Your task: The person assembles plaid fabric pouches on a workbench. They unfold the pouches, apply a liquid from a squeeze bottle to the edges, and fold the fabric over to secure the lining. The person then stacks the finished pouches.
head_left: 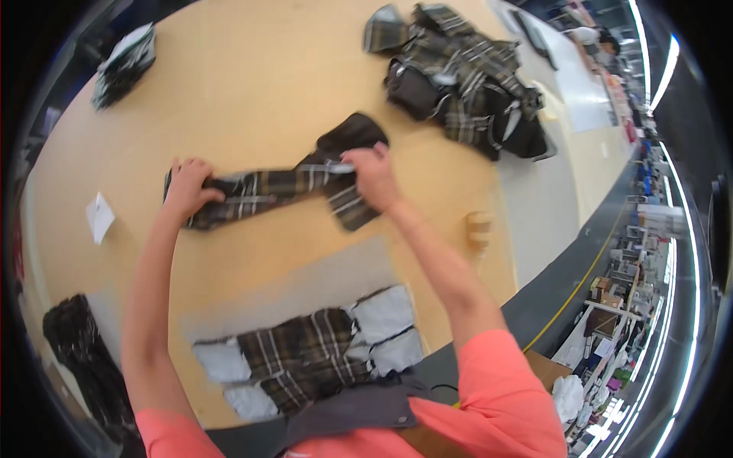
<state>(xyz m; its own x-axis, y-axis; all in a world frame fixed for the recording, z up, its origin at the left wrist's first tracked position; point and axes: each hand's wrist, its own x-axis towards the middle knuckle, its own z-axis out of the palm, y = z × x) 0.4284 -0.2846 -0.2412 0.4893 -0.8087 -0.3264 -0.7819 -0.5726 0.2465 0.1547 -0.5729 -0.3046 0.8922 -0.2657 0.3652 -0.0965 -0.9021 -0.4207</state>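
Observation:
A long dark plaid fabric piece (275,187) lies stretched across the tan table (252,84). My left hand (185,185) grips its left end, fingers curled over the cloth. My right hand (372,177) pinches the fabric near its right end, where a dark flap (353,132) folds up and a plaid flap (351,208) hangs down. Near the table's front edge a flat plaid piece with grey-white panels (309,355) lies on a grey mat (321,282).
A heap of plaid and dark garments (466,76) sits at the back right. A folded stack (122,65) lies far left, a white paper slip (99,216) at left, and dark cloth (76,359) at the lower left. Shelves and an aisle run along the right.

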